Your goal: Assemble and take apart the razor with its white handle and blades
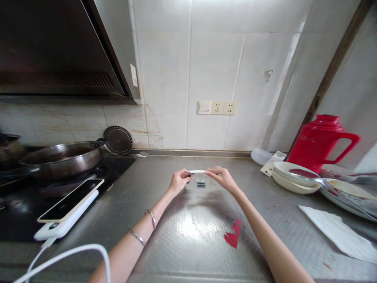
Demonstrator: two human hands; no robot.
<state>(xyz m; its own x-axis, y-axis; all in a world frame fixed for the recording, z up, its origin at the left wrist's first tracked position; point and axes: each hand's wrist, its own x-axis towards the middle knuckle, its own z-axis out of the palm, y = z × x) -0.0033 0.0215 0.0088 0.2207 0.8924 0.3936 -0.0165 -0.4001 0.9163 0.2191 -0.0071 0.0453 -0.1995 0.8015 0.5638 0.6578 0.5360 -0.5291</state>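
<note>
A slim white stick [198, 171] is held level above the steel counter, its exact kind too small to tell. My left hand [178, 181] is closed on its left end, with a small black piece [190, 175] showing at the fingertips. At the other end, my right hand [221, 177] pinches the stick between thumb and fingers. Just below and beyond the stick, a small see-through case [201, 183] with a dark green part lies on the counter. Nearer to me is a torn red scrap [233, 234].
To the left, a steel pan [66, 157] sits on the black stove, beside a phone [72, 200] on a white power bank [69, 216] with a cable. On the right stand a red thermos [319, 143], stacked bowls [294, 186], plates and a white paper napkin [338, 234].
</note>
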